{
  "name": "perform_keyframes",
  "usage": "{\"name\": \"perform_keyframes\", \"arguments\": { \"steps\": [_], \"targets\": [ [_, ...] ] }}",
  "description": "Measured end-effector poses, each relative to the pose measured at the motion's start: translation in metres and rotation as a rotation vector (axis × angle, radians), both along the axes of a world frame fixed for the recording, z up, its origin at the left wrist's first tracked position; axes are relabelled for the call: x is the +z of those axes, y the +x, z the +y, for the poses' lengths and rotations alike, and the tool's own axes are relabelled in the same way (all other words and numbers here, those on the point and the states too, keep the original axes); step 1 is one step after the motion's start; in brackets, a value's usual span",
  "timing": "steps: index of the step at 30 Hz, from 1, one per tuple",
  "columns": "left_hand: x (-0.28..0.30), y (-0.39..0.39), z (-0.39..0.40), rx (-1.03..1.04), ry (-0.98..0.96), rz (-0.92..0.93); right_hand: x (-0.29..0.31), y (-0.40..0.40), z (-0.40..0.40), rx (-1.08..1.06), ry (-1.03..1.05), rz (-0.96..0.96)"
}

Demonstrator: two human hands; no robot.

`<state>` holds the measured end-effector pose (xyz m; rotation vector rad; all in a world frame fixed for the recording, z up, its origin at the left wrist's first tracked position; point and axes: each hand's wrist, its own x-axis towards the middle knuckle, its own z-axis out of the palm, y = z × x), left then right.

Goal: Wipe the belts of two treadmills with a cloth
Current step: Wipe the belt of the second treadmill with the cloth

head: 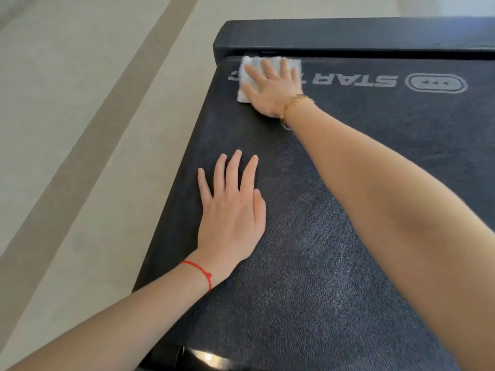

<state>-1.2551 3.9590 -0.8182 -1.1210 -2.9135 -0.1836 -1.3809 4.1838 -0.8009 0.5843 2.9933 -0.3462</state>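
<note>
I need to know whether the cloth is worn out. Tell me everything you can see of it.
The cloth is small, white or pale grey, with a fluffy, towel-like nap and a roughly square outline. It lies flat at the far left corner of the dark belt, over part of the printed lettering. The right hand presses on it with fingers spread and straight. No holes or stains show; it is slightly blurred.

Right hand (270, 88) flat, fingers straight and spread, pressing white cloth (247, 76) onto dark treadmill belt (334, 236) at its far left corner, partly covering white logo lettering (356, 81). Gold bracelet (293, 103) on that wrist. Left hand (231, 207) flat on belt near left edge, fingers straight, red string (201, 273) at wrist. Black end cover (348, 34) beyond cloth. Pale floor (80, 103) left of treadmill.
</note>
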Motion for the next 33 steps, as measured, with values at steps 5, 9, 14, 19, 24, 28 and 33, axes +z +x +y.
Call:
{"name": "perform_keyframes", "arguments": {
  "steps": [5, 9, 14, 19, 24, 28, 33],
  "targets": [
    [0.000, -0.002, -0.002, -0.013, 0.012, -0.010, -0.002, -0.015, -0.026, 0.118, 0.009, 0.025],
    [0.001, -0.002, -0.003, -0.015, 0.021, -0.010, -0.005, 0.020, 0.023, 0.021, 0.061, 0.072],
    [0.000, 0.000, -0.001, -0.008, 0.004, 0.000, -0.003, 0.094, 0.115, -0.272, 0.092, 0.055],
    [0.001, 0.000, 0.000, -0.006, 0.007, 0.015, 0.002, 0.099, 0.084, -0.178, 0.058, 0.059],
    [0.001, 0.000, -0.001, -0.012, 0.042, 0.006, -0.008, 0.118, -0.003, 0.172, 0.014, 0.101],
    [-0.003, -0.001, -0.002, -0.019, 0.065, 0.002, -0.013, 0.159, 0.032, 0.070, 0.037, 0.109],
    [-0.004, -0.002, -0.001, -0.016, 0.078, 0.012, -0.004, 0.197, 0.060, -0.207, 0.008, 0.074]
  ]
}}
